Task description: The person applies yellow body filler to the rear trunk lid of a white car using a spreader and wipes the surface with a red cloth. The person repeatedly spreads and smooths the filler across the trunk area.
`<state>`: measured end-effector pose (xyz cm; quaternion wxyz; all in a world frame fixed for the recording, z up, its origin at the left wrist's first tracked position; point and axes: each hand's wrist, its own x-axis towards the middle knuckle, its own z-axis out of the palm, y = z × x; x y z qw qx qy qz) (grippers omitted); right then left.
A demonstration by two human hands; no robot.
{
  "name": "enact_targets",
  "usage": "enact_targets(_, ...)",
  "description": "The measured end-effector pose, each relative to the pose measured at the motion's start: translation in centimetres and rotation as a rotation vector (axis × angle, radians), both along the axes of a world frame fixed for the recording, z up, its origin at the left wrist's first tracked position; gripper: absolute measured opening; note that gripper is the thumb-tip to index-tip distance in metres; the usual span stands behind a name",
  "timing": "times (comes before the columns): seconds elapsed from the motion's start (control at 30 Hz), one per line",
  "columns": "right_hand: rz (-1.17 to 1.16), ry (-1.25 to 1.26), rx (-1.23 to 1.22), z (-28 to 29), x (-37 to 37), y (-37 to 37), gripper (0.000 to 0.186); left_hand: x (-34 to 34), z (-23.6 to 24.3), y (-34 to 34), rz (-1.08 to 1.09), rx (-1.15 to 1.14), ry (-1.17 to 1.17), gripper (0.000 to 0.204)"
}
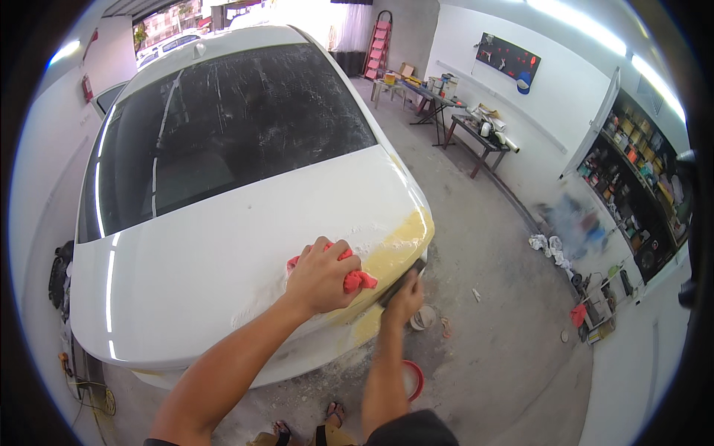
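Note:
A white car [186, 282] fills the left and middle of the view, its lid spreading below the dark glass. My left hand [321, 276] is closed around a bunched red cloth [360, 281] and presses it on the lid. Close by, my right hand [404, 301] grips a dark sanding block [396, 288] laid against the car's right corner edge. Yellowish filler [398, 239] covers that corner, with whitish wet residue beside it. Part of the block is hidden by my fingers.
On the floor near the corner stand a pale round tub [422, 318] and a red-rimmed basin [413, 379]. Benches [480, 132] holding cans line the right wall, near a pink stepladder [378, 46]. Crowded shelves [632, 160] are at far right.

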<state>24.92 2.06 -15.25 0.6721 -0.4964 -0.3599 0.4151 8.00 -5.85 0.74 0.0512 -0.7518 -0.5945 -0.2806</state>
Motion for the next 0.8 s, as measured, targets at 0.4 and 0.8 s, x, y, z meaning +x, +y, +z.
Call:
enact_targets(0.4,0.046,-0.052,-0.027,0.1,-1.2,-6.2,0.028,0.0,-0.2,-0.1,-0.023,0.023,-0.001,0.028)
enact_targets(0.8,-0.101,-0.062,0.068,-0.9,-2.2,-4.2,0.022,0.0,-0.5,-0.1,-0.002,-0.003,0.033,0.029)
